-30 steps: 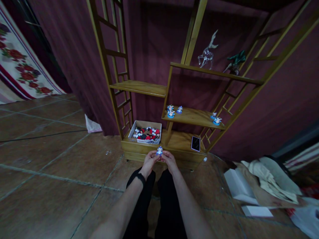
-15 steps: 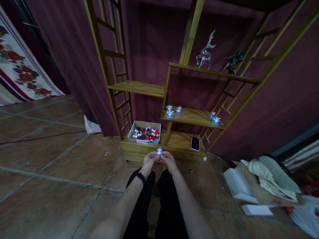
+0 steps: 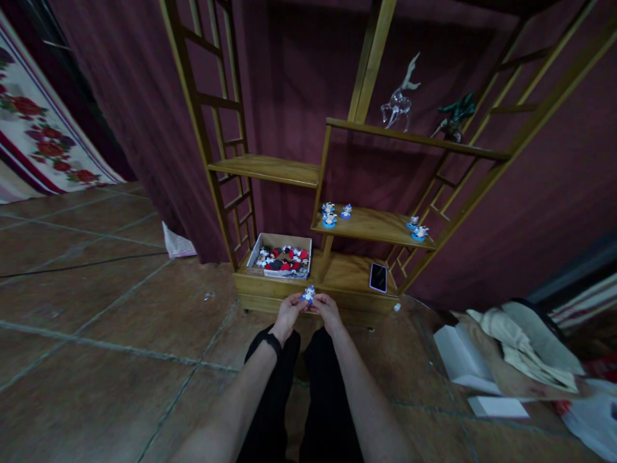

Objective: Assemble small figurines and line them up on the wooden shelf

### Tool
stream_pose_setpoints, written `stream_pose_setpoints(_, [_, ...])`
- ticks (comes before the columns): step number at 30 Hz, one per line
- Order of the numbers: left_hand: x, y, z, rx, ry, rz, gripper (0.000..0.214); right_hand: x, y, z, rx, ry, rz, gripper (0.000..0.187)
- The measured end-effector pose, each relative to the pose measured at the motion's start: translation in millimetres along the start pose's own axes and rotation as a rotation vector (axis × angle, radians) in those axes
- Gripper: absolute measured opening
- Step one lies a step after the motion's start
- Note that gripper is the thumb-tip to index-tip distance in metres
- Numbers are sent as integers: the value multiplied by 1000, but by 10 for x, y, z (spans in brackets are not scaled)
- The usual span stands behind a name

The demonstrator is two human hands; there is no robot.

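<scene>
A small purple-and-white figurine (image 3: 309, 294) is held between my two hands, in front of the shelf's lowest board. My left hand (image 3: 289, 310), with a dark band on its wrist, grips it from the left. From the other side, the fingers of my right hand (image 3: 328, 310) close on it too. Just beyond, an open cardboard box (image 3: 256, 264) holds several red, white and dark figurines (image 3: 284, 262). On the shelf board above stand similar figurines, a blue one (image 3: 330, 220) and a purple one (image 3: 346, 211) at the left, and more blue ones (image 3: 419, 233) at the right.
The wooden shelf (image 3: 270, 168) stands before a dark red curtain (image 3: 284, 83). A phone (image 3: 378, 277) lies on its bottom board. Higher up are a clear deer ornament (image 3: 398, 106) and a dark green ornament (image 3: 456, 117). White boxes (image 3: 465, 360) sit on the floor at right.
The figurine has tilted slightly to the right between my fingers. Both hands stay in nearly the same place, and the view has shifted only a little.
</scene>
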State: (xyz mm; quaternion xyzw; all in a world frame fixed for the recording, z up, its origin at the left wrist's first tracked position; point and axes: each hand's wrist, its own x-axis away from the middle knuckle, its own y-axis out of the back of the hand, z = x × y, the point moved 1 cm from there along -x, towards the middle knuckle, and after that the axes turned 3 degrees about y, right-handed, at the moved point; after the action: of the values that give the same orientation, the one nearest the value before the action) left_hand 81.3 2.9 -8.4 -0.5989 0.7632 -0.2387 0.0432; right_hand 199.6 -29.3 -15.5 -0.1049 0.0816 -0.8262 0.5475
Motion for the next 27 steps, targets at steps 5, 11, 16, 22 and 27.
stream_pose_setpoints(5, [-6, -4, 6, -27, -14, 9, 40, 46, -26, 76, 21, 21, -28, 28])
stream_pose_setpoints(11, [55, -29, -9, -70, -63, -5, 39, 70, -41, 111, 45, 31, -5, 31])
stream_pose_setpoints(16, [101, -49, -33, -68, -74, -3, 35, 25, -23, 36, 58, 15, 6, 29])
stream_pose_setpoints(22, [119, -73, -58, -46, -51, 10, 36, 22, -38, 20, 47, 9, 5, 24])
stream_pose_setpoints(27, [124, -77, -65, -33, -53, -7, 36, 36, -40, 34, 59, 12, -13, 22])
